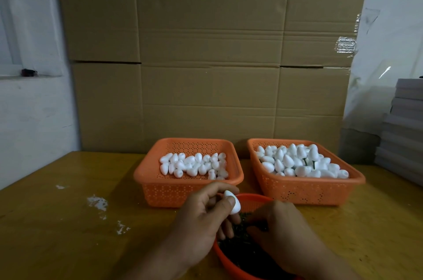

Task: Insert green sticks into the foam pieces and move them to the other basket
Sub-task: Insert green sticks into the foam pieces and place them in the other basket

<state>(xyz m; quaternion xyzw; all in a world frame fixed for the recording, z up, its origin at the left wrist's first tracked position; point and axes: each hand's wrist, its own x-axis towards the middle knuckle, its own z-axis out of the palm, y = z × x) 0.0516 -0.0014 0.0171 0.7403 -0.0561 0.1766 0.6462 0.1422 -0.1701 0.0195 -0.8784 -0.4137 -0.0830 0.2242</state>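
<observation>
Left hand (201, 218) pinches one white foam piece (232, 205) between thumb and fingertips, raised above the round orange bowl (231, 263) of green sticks (238, 250); right hand (279, 231) reaches into those sticks, fingers curled downward, whether gripping one I cannot tell; foam judged very light, soft, easily dented, so hold lightly by the wider sides; left basket (160, 188) holds plain pieces, right basket (309, 192) stemmed ones.
</observation>
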